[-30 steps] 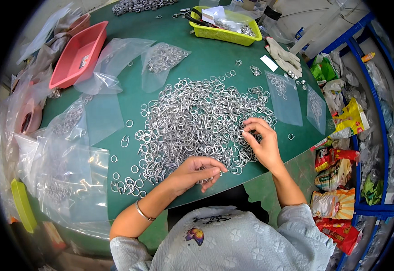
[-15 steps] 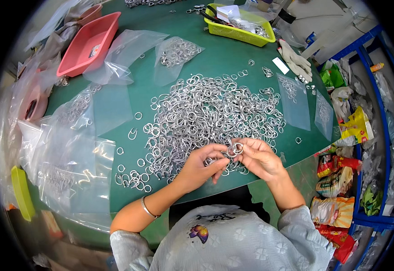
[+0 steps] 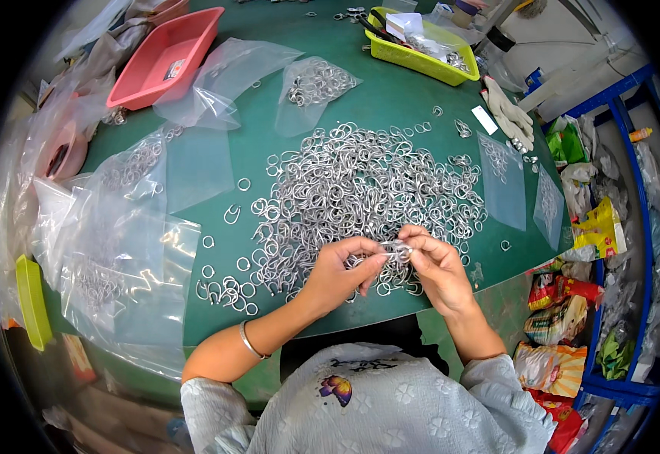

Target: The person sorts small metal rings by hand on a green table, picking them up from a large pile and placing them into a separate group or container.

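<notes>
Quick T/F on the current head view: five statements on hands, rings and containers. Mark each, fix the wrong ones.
1. The left hand and right hand hold small metal pieces between them. True.
2. The pink tray lies right of the ring pile. False: the pink tray is at the far left of the ring pile.
3. A glove lies right of the yellow-green basket. True.
4. A bracelet circles the right forearm. False: the bracelet is on the left forearm.
5. The pile is sorted into rows. False: it is a loose heap.
</notes>
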The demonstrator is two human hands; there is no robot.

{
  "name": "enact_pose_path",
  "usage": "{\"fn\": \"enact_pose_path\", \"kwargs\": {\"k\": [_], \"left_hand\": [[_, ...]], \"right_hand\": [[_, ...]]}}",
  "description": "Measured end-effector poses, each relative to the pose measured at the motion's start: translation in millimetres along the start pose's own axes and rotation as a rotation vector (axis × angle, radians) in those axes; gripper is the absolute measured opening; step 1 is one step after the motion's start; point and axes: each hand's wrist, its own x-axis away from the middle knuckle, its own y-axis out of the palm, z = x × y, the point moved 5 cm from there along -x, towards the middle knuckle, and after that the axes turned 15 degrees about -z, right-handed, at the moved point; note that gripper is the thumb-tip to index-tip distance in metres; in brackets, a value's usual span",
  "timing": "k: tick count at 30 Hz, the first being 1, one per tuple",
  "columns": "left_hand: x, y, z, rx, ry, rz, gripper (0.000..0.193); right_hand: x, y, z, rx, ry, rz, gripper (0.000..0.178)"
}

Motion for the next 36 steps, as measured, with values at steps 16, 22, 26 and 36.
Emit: {"fn": "enact_pose_path", "kwargs": {"k": [16, 22, 26, 36], "left_hand": [[9.5, -2.8, 13.7, -0.126, 0.115, 0.295, 0.013], [8.1, -2.5, 12.8, -0.130, 0.115, 0.276, 0.013], [8.5, -1.5, 11.5, -0.133, 0.084, 0.245, 0.014], [2.7, 12.7, 2.3, 0.154, -0.084, -0.030, 0.034]], "right_hand": [[-10.5, -23.1, -45.2, 1.296, -0.156, 0.317, 0.018], [-10.8, 16.6, -24.3, 1.552, -0.128, -0.147, 0.029], [-11.3, 11.7, -25.3, 1.484, -0.130, -0.079, 0.020], [5.8, 10.5, -49.6, 1.143, -0.351, 0.062, 0.012]]}}
